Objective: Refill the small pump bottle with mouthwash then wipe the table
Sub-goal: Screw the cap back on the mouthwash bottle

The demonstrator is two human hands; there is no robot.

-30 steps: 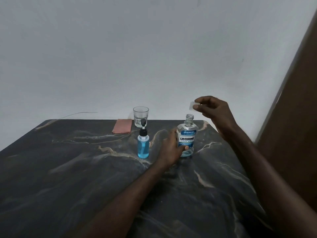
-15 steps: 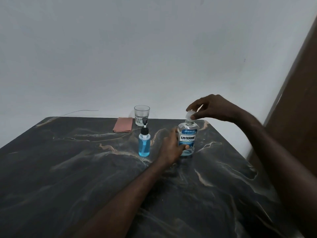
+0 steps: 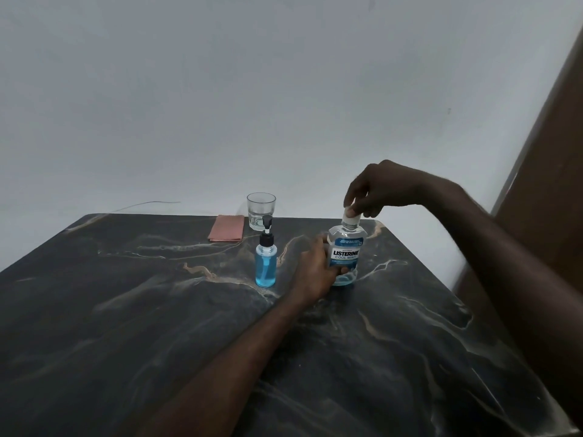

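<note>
A clear mouthwash bottle with a blue and white label stands upright on the dark marble table, holding a little blue liquid at its bottom. My left hand grips its body from the left. My right hand comes down from above and pinches the white cap, which sits on the bottle's neck. Left of it stands the small pump bottle, full of blue liquid, black pump head on top, touched by neither hand.
An empty drinking glass stands near the table's far edge behind the pump bottle. A folded pink cloth lies flat left of the glass. A grey wall rises behind the table, and a brown panel stands at the right.
My right hand has brought the cap down from the air at the right onto the mouthwash bottle's neck. My left hand has stayed on the bottle.
</note>
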